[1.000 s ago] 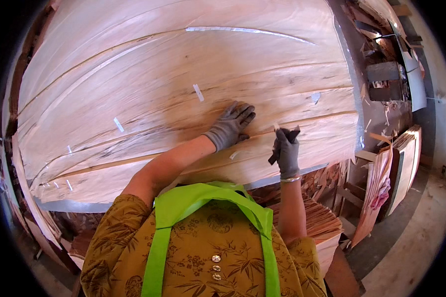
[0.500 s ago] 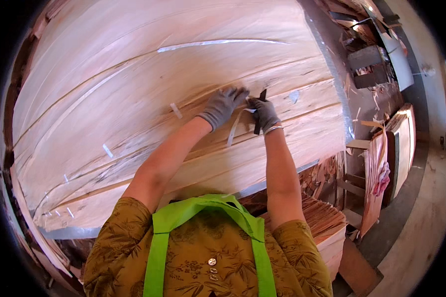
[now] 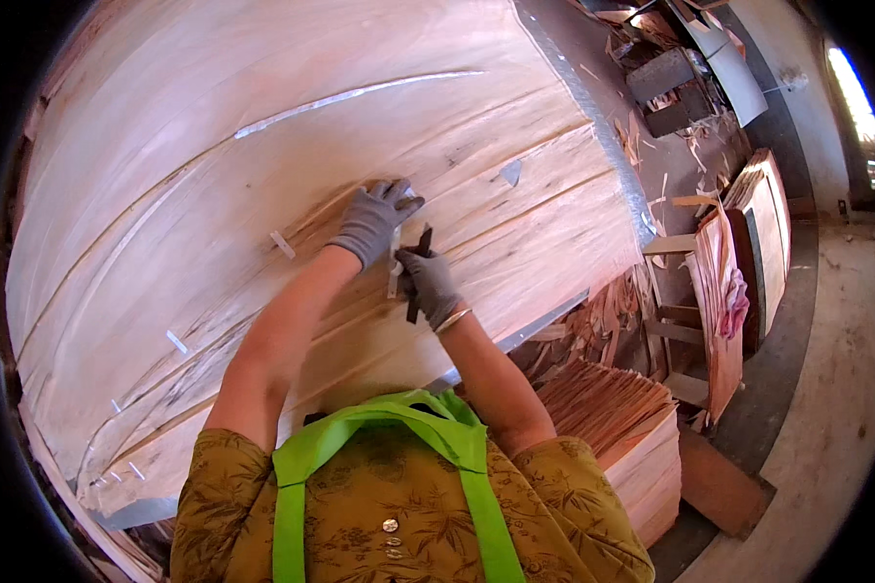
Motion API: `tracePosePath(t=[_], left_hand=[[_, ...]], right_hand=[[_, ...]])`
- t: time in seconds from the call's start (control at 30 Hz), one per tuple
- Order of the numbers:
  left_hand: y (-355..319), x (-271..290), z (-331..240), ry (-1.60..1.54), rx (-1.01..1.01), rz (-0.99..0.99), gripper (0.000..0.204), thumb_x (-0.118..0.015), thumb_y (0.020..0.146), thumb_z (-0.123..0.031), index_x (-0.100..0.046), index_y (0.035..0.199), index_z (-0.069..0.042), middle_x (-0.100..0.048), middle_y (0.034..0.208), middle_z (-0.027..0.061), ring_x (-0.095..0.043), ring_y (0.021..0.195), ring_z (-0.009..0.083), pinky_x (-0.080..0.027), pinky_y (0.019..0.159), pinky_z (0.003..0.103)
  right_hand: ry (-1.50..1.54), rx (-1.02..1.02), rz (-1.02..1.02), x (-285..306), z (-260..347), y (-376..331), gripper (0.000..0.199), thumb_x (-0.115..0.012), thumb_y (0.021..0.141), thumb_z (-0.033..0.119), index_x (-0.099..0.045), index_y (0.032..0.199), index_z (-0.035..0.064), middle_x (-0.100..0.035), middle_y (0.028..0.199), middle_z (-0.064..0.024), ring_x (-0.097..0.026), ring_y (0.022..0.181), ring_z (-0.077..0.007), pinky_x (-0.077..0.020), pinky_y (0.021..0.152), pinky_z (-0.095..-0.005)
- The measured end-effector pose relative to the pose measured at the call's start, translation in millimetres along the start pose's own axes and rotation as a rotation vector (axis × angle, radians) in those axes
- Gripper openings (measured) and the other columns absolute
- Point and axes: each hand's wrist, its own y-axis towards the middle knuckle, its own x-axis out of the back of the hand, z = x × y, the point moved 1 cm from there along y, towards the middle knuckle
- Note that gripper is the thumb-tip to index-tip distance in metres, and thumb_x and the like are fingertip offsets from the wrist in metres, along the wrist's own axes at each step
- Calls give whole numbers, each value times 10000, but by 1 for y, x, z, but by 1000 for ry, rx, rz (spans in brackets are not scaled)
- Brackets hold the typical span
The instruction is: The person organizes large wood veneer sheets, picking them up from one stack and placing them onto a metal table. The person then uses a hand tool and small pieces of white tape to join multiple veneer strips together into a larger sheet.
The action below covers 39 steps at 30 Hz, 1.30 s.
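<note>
A large pale wood veneer sheet point(image 3: 262, 146) covers the table in front of me, with splits and short strips of white tape along them. My left hand point(image 3: 372, 222), in a grey glove, presses flat on the sheet beside a split. My right hand point(image 3: 428, 284), also gloved, sits just below it and grips a small dark tool point(image 3: 419, 260). A narrow strip of white tape point(image 3: 395, 274) runs between the two hands. One taped patch point(image 3: 282, 244) lies left of my left hand.
A stack of veneer sheets point(image 3: 622, 428) stands low at my right. Wood scraps point(image 3: 593, 321) litter the floor beside the table's metal edge point(image 3: 593, 107). Boards and frames point(image 3: 749, 243) lean further right. A grey patch point(image 3: 510, 172) marks the sheet.
Both hands have moved left along the sheet and come together. The right hand, earlier apart from the left, now sits right under it with the tool at the tape strip.
</note>
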Motion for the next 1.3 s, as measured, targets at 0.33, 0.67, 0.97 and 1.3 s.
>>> tracePosePath(t=[0.33, 0.67, 0.97, 1.3], left_hand=[[6, 10, -13, 0, 86, -6, 411, -508, 839, -179, -513, 1245, -240, -455, 1340, 73, -461, 1158, 301, -407, 893, 459], [157, 6, -71, -188, 298, -100, 375, -534, 823, -184, -555, 1191, -116, -520, 1269, 90, -506, 1108, 278, -433, 877, 419], [249, -12, -84, 13, 17, -109, 534, -498, 798, -53, -424, 1318, -143, -446, 1346, 76, -529, 1043, 286, -441, 903, 414], [274, 10, -95, 137, 18, 75, 475, -495, 819, -135, -476, 1281, -241, -427, 1372, 7, -506, 1118, 250, -449, 888, 398]], right_hand=[[-62, 137, 30, 113, 74, 5, 137, -610, 867, 216, -576, 865, 84, -487, 587, 9, -452, 455, -97, -351, 416, -235], [-184, 312, 158, 196, 241, 147, 147, -662, 829, 197, -636, 891, 67, -486, 584, 25, -414, 401, -85, -321, 374, -232], [-263, 67, 152, 221, 239, 186, 208, -646, 813, 275, -589, 687, 120, -486, 530, -1, -433, 405, -125, -316, 354, -280], [41, 60, 178, 202, 211, 152, 131, -639, 808, 169, -582, 734, 77, -505, 557, -17, -440, 412, -113, -331, 356, -274]])
